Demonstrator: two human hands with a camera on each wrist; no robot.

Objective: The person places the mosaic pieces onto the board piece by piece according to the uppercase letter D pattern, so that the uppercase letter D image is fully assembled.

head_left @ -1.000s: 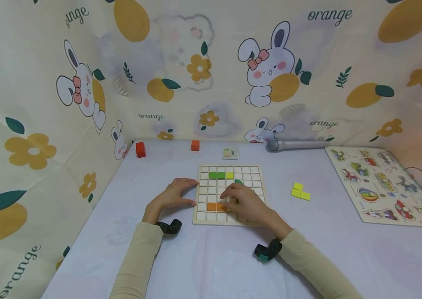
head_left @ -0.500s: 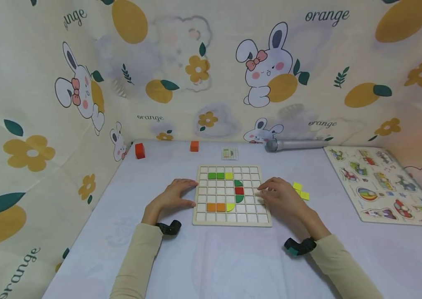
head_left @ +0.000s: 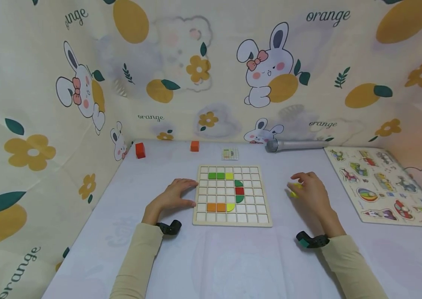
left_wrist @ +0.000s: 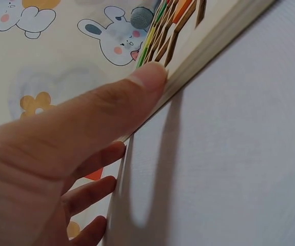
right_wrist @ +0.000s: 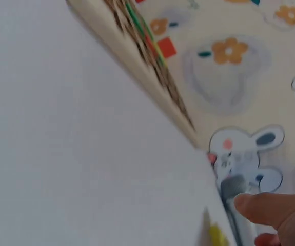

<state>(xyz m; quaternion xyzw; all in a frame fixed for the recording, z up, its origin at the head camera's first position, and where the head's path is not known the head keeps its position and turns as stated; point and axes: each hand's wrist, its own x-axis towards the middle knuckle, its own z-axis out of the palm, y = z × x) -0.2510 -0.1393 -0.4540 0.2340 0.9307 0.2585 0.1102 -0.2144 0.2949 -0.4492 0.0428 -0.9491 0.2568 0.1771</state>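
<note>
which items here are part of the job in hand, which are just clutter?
In use:
grid board, steadied at its left edge by the left hand
yellow piece under the right hand
coloured pieces already set in the board

Lying about:
two red-orange blocks
small pattern card
microphone
animal puzzle board

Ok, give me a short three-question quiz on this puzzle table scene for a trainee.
1. True or false: the left hand rests against the left edge of the grid board.
2. Multiple choice: the right hand is over A) the red cube, B) the yellow piece right of the board, C) the microphone.
3. What colour is the square piece between the two green half-rounds on the board?

Key: 1 true; 2 B; 3 red.
</note>
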